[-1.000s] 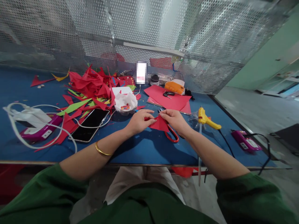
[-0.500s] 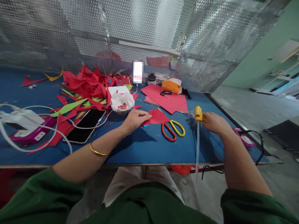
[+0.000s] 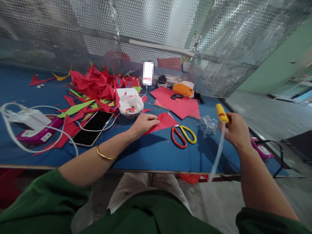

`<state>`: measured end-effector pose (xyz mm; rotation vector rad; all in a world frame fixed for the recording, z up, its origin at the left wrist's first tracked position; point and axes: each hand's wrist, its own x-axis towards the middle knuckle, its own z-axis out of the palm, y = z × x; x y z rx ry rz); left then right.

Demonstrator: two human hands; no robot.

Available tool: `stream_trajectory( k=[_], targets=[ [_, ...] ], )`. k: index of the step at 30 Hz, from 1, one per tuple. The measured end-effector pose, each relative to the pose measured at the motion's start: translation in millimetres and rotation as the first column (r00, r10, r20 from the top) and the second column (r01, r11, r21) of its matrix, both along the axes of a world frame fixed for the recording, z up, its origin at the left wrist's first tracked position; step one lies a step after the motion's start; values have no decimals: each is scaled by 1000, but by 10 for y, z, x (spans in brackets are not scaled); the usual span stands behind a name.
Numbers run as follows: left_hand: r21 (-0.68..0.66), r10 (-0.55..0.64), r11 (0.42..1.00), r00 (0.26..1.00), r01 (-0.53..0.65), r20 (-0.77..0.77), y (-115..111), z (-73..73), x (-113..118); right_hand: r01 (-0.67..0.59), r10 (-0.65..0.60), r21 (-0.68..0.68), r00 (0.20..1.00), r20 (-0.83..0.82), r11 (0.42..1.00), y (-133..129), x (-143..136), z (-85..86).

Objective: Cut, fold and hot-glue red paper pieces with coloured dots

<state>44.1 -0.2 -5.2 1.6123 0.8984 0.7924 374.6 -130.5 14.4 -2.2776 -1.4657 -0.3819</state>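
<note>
A small piece of red paper is pinched by my left hand, near the middle of the blue table. Its right tip lies by the scissors, which have one red and one yellow handle. My right hand grips a yellow glue gun, with a long translucent glue stick hanging down from it past the table's front edge. Crumpled clear plastic lies between the scissors and the glue gun. Behind the left hand stands a white paper-lined bowl with small colourful bits inside.
Red and green paper scraps are heaped at the back left. A black phone, white cables and a purple power strip lie at left. Large red sheets lie behind the scissors. Another purple strip is at right.
My right hand has lifted the glue gun up and to the right, off the clear plastic, and the glue stick now slants. My left hand still holds the red paper. The view has shifted slightly.
</note>
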Motion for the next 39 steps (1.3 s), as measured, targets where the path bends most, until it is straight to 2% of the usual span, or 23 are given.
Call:
stream_trajectory(
  k=[3, 4, 7, 8, 11, 13, 15, 20, 22, 31, 39],
  targets=[
    [4, -15, 1000, 1000, 15, -21, -2, -2, -4, -48, 118, 235, 949, -293, 971, 87, -192, 4],
    [9, -30, 1000, 999, 30, -29, -3, -2, -8, -74, 171, 270, 918, -358, 960, 127, -263, -1],
    [30, -60, 998, 997, 62, -50, 4, -5, -19, -204, 301, 242, 819, -488, 949, 255, -506, 0],
    [34, -57, 998, 997, 58, -52, 11, -8, -22, -268, 356, 237, 761, -542, 934, 295, -598, 11],
    [25, -35, 999, 998, 36, -48, 46, -22, -27, -448, 535, 325, 496, -684, 833, 406, -880, 49],
    [15, -22, 1000, 998, 23, -51, 75, -37, -29, -484, 591, 384, 407, -697, 786, 466, -1040, 49],
    [5, -11, 1000, 999, 12, -52, 98, -50, -30, -484, 618, 411, 420, -665, 772, 505, -1151, 11],
    [-45, -35, 998, 999, 33, -40, 106, -59, -41, -521, 641, 373, 636, -431, 768, 449, -1251, -135],
    [-71, -47, 996, 999, 45, -23, 98, -61, -46, -526, 622, 334, 685, -379, 782, 389, -1269, -157],
    [-100, -51, 994, 999, 52, 12, 68, -55, -37, -602, 665, 283, 657, -356, 747, 334, -1271, -230],
    [-115, -58, 992, 998, 59, 13, 50, -37, -31, -612, 655, 235, 691, -307, 755, 337, -1321, -190]
  ],
)
